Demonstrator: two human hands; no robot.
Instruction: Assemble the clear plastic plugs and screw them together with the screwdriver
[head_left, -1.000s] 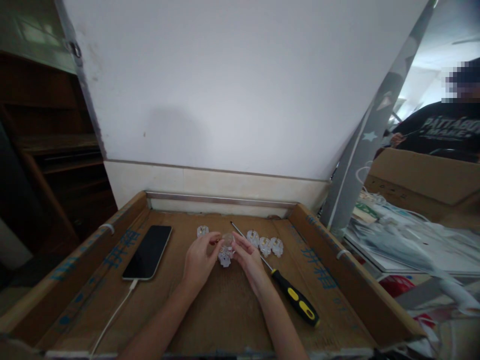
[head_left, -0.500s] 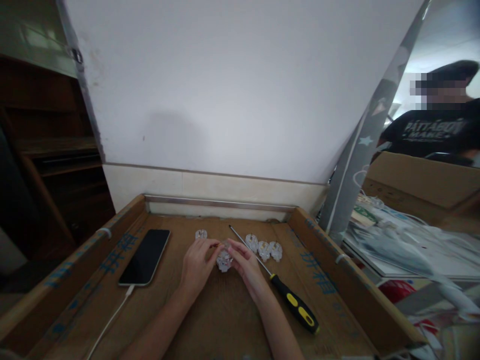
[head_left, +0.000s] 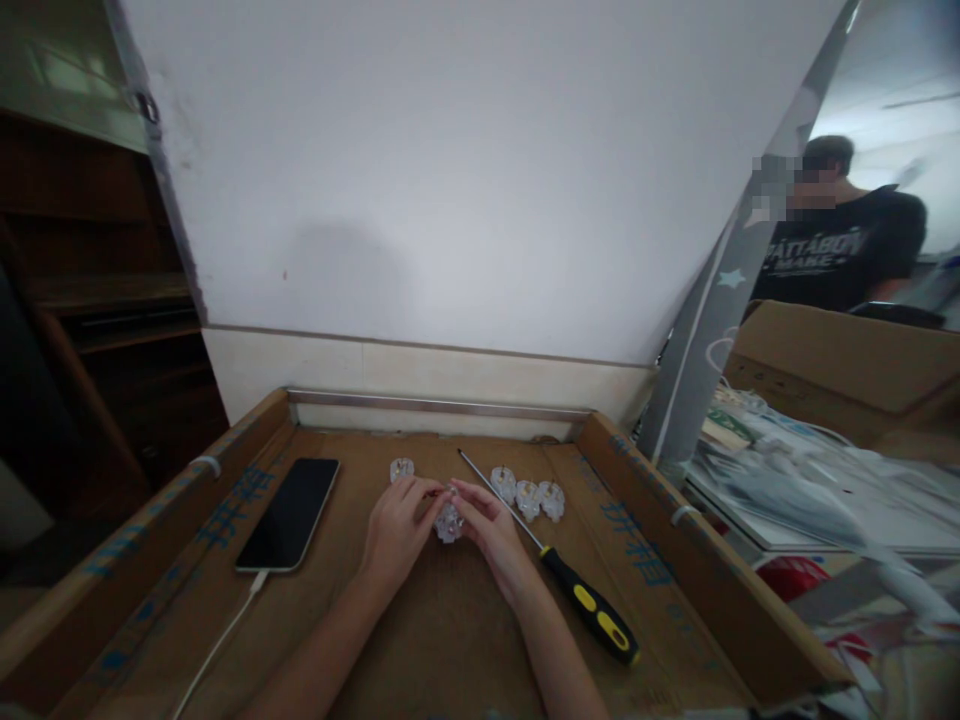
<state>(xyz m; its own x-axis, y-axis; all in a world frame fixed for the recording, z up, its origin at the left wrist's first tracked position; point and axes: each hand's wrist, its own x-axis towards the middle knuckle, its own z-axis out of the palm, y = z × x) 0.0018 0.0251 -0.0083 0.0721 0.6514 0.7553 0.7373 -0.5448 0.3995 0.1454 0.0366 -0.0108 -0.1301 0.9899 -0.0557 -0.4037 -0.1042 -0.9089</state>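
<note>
Currently, I'm pinching a clear plastic piece (head_left: 448,527) between left hand (head_left: 394,525) and right hand (head_left: 493,532), its body lying wearer-side of the clamped fingertips, neither hand sitting nearer.

The fingertips of the left hand (head_left: 401,522) and the right hand (head_left: 487,525) are covering part of the clear piece (head_left: 449,524) between them, and its small details are blurring. The left hand is hiding the lower edge of the clear part (head_left: 402,468) behind it. The picture's bottom edge is cutting off both forearms and the white cable (head_left: 217,650). A grey post (head_left: 694,340) is hiding part of the person (head_left: 847,240) beyond, whose face is pixelated.
</note>
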